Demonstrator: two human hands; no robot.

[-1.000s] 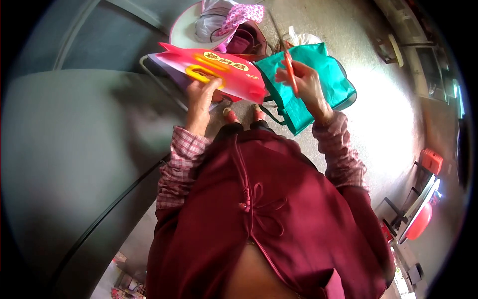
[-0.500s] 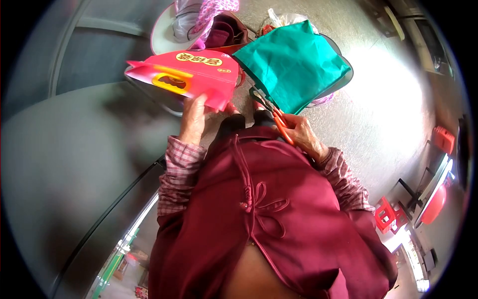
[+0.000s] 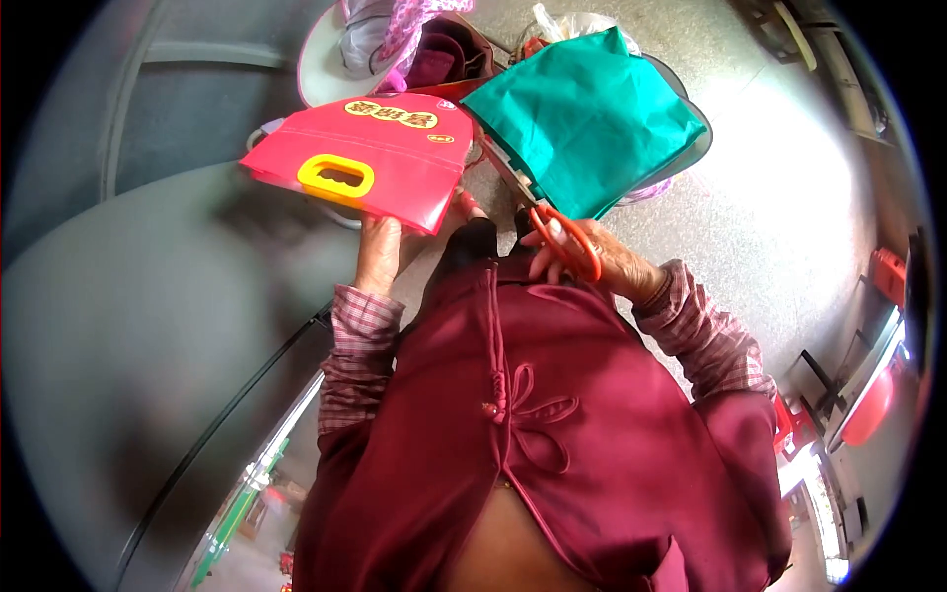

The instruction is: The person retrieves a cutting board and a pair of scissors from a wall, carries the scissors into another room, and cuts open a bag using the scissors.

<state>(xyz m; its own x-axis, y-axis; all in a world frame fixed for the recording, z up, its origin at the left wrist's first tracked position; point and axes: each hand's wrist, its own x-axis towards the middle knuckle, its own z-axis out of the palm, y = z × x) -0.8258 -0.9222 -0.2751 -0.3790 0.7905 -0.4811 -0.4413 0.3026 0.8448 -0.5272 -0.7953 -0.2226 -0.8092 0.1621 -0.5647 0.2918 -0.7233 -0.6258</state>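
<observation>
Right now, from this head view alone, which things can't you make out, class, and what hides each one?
All in the head view:
- The left hand's fingers: mostly hidden by the red box, so its grip is unclear.
- Contents of the green bag: covered by its fabric.
- Tips of the scissors in the right hand: too small to tell.
- Pink patterned cloth: cut off by the top edge.

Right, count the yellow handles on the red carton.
1 in view: the yellow handle sits along the near edge of the red carton, up and left of the left hand in the picture. Another could be hidden underneath.
</observation>
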